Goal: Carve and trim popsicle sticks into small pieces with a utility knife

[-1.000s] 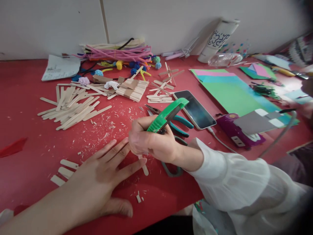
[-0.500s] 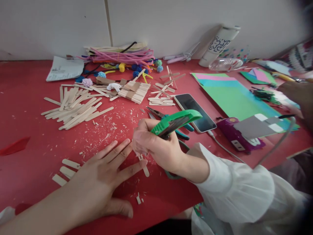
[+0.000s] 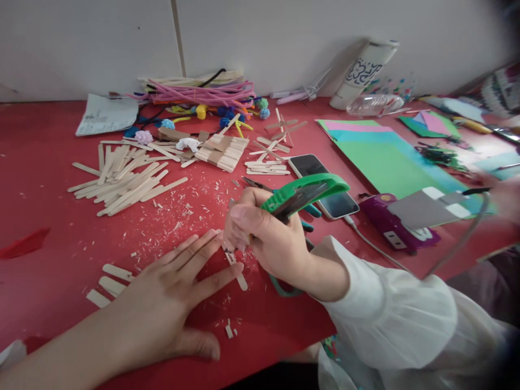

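On red tabletop point(image 3: 280, 330), pale wooden stick point(image 3: 241, 280) — slim, dark-marked, near end rounded

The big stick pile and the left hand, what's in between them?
In the head view, little wood chips lie scattered on the red table between the stick pile and the left hand.

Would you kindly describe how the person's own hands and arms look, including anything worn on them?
The right hand is ungloved; above its wrist comes a loose, thin white fabric sleeve, gathered into a flared white cuff. The left hand is ungloved too, with its visible forearm uncovered. No watch or bracelet shows at either wrist.
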`<action>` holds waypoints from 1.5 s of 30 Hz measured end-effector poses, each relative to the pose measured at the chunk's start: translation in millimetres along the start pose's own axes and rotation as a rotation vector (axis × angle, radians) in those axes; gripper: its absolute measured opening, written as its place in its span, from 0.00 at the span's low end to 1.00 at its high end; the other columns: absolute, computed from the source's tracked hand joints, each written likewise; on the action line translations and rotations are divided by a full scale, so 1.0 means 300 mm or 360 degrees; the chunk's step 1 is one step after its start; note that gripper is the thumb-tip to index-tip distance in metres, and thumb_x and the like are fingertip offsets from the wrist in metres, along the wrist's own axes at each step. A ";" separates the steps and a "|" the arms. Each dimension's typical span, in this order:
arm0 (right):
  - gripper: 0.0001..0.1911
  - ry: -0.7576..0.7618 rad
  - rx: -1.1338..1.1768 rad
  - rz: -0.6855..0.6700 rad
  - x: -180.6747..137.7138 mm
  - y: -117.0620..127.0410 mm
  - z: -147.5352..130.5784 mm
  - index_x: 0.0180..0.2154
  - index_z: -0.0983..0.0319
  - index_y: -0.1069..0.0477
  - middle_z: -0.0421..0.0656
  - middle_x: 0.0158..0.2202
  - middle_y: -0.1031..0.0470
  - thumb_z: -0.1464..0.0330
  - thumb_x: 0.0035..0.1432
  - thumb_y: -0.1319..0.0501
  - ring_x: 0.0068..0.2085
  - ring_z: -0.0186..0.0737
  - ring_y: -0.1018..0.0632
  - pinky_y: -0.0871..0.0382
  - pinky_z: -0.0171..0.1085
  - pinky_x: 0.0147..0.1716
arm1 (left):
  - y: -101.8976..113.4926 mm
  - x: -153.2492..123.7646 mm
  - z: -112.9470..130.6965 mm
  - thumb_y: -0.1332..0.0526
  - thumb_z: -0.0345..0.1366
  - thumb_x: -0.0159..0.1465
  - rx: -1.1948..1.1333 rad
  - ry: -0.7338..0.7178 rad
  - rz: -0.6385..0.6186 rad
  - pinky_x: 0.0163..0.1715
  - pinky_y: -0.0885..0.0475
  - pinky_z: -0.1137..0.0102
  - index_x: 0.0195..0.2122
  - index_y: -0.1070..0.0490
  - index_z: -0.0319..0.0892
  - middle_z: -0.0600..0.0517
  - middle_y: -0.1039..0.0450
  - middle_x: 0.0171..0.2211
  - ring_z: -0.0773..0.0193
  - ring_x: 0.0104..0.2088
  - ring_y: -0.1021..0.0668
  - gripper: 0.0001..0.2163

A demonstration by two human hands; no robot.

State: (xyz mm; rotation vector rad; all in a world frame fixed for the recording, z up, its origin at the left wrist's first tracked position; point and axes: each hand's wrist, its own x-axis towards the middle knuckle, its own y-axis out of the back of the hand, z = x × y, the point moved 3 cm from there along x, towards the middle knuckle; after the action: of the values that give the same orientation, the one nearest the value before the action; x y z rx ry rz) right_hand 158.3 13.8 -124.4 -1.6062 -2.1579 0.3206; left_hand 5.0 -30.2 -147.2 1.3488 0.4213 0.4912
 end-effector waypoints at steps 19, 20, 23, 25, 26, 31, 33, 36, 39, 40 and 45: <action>0.13 -0.0010 -0.0382 -0.0137 -0.022 -0.054 -0.026 0.19 0.59 0.43 0.33 0.16 0.41 0.70 0.54 0.44 0.19 0.28 0.37 0.41 0.31 0.19 | 0.006 0.004 -0.003 0.43 0.63 0.52 -0.0096 -0.0004 0.0013 0.55 0.39 0.49 0.60 0.41 0.51 0.42 0.42 0.61 0.44 0.60 0.38 0.37; 0.14 -0.0023 -0.0405 -0.0116 -0.022 -0.063 -0.030 0.19 0.59 0.45 0.32 0.16 0.41 0.71 0.53 0.44 0.19 0.27 0.38 0.42 0.31 0.19 | 0.004 0.004 -0.004 0.44 0.63 0.52 -0.0100 -0.0002 0.0011 0.55 0.39 0.50 0.60 0.41 0.51 0.43 0.42 0.61 0.44 0.60 0.38 0.37; 0.17 -0.0061 -0.0424 0.0084 -0.016 -0.061 -0.022 0.17 0.59 0.48 0.32 0.16 0.45 0.70 0.53 0.44 0.18 0.27 0.39 0.43 0.31 0.18 | 0.000 0.006 -0.007 0.43 0.65 0.49 -0.0064 0.0022 -0.0010 0.56 0.41 0.49 0.59 0.40 0.53 0.43 0.42 0.61 0.44 0.60 0.38 0.38; 0.20 -0.0074 -0.0401 0.0276 -0.014 -0.045 -0.010 0.17 0.59 0.49 0.32 0.15 0.46 0.66 0.55 0.42 0.19 0.28 0.38 0.42 0.33 0.19 | 0.000 0.009 -0.005 0.43 0.65 0.49 -0.0028 0.0045 -0.0038 0.56 0.41 0.49 0.59 0.41 0.55 0.43 0.44 0.62 0.44 0.60 0.38 0.38; 0.21 -0.0079 -0.0385 0.0344 -0.014 -0.037 -0.006 0.17 0.59 0.49 0.32 0.16 0.47 0.64 0.55 0.41 0.19 0.28 0.38 0.42 0.33 0.20 | 0.000 0.010 -0.004 0.44 0.66 0.49 -0.0013 0.0054 -0.0051 0.56 0.41 0.49 0.60 0.42 0.56 0.43 0.44 0.62 0.44 0.60 0.39 0.38; 0.24 -0.0062 -0.0533 0.0370 -0.028 -0.024 -0.020 0.18 0.60 0.47 0.34 0.17 0.44 0.56 0.53 0.38 0.22 0.29 0.36 0.40 0.32 0.22 | 0.001 0.013 0.003 0.46 0.66 0.50 0.0030 0.0059 -0.0048 0.55 0.41 0.47 0.60 0.42 0.53 0.41 0.42 0.61 0.42 0.60 0.39 0.39; 0.23 -0.0081 -0.0605 0.0326 -0.030 -0.019 -0.026 0.18 0.60 0.45 0.34 0.18 0.42 0.55 0.52 0.37 0.23 0.29 0.35 0.39 0.32 0.22 | 0.002 0.013 0.003 0.46 0.67 0.50 0.0035 0.0054 -0.0023 0.55 0.41 0.48 0.60 0.42 0.52 0.41 0.41 0.61 0.42 0.60 0.39 0.39; 0.22 -0.0106 -0.0534 0.0214 -0.026 -0.002 -0.023 0.19 0.60 0.42 0.35 0.19 0.40 0.54 0.54 0.39 0.24 0.30 0.34 0.36 0.32 0.23 | 0.003 0.013 0.002 0.47 0.67 0.50 0.0032 0.0052 -0.0014 0.56 0.41 0.49 0.60 0.42 0.52 0.41 0.42 0.61 0.43 0.60 0.39 0.40; 0.20 -0.0152 -0.0523 0.0043 -0.020 0.011 -0.024 0.20 0.59 0.40 0.35 0.19 0.39 0.54 0.54 0.40 0.24 0.32 0.32 0.34 0.33 0.22 | 0.005 0.012 0.002 0.47 0.67 0.49 0.0021 0.0040 -0.0011 0.56 0.41 0.49 0.60 0.42 0.53 0.42 0.41 0.61 0.44 0.60 0.39 0.40; 0.20 -0.0178 -0.0569 -0.0016 -0.019 0.012 -0.028 0.21 0.59 0.40 0.36 0.19 0.39 0.54 0.55 0.40 0.25 0.33 0.31 0.34 0.33 0.23 | 0.005 0.012 0.002 0.47 0.67 0.50 0.0021 0.0032 -0.0003 0.56 0.41 0.49 0.60 0.42 0.53 0.42 0.41 0.60 0.44 0.60 0.38 0.40; 0.19 -0.0251 -0.0791 -0.0246 -0.018 0.009 -0.056 0.22 0.60 0.38 0.38 0.22 0.34 0.54 0.56 0.41 0.28 0.35 0.28 0.32 0.34 0.26 | 0.007 0.010 0.002 0.46 0.67 0.50 0.0009 0.0035 0.0014 0.56 0.41 0.47 0.60 0.42 0.53 0.43 0.37 0.58 0.43 0.58 0.35 0.39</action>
State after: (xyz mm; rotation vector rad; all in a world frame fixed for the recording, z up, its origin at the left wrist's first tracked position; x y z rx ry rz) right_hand 169.5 8.4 -111.9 -1.6890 -2.6137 -0.1582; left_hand 7.5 -28.6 -145.0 1.3520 0.4352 0.5133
